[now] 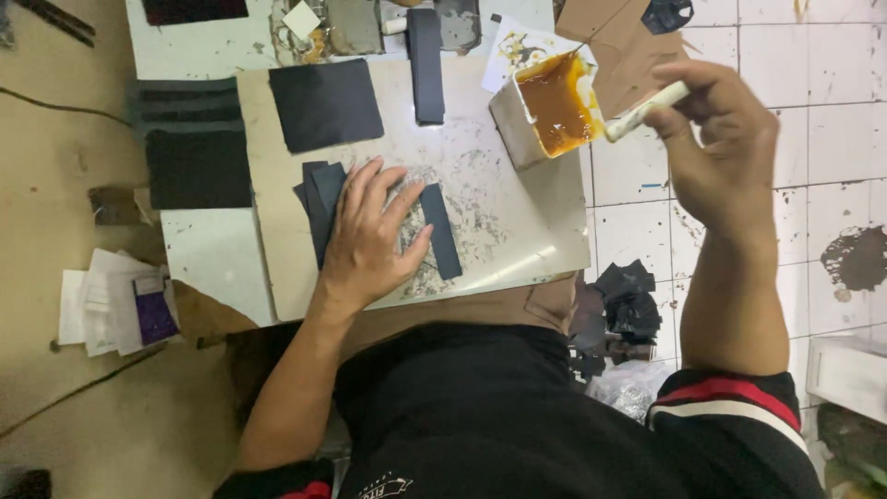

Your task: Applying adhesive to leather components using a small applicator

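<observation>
Black-shirted, the person leans over a pale work board (517,231) resting across the lap, kept close so both arms reach it easily. Beyond it lie a worn tiled floor (832,139) and scattered dark scraps (633,300). A square tin of amber glue (545,106) sits tilted at the board's far right corner, beside the brush hand. The left hand (370,236) lies flat and unclenched, pinning small dark strips (319,208) so they stay put. The right hand (721,152) pinches a pale brush handle (647,109) that dips into the tin.
</observation>
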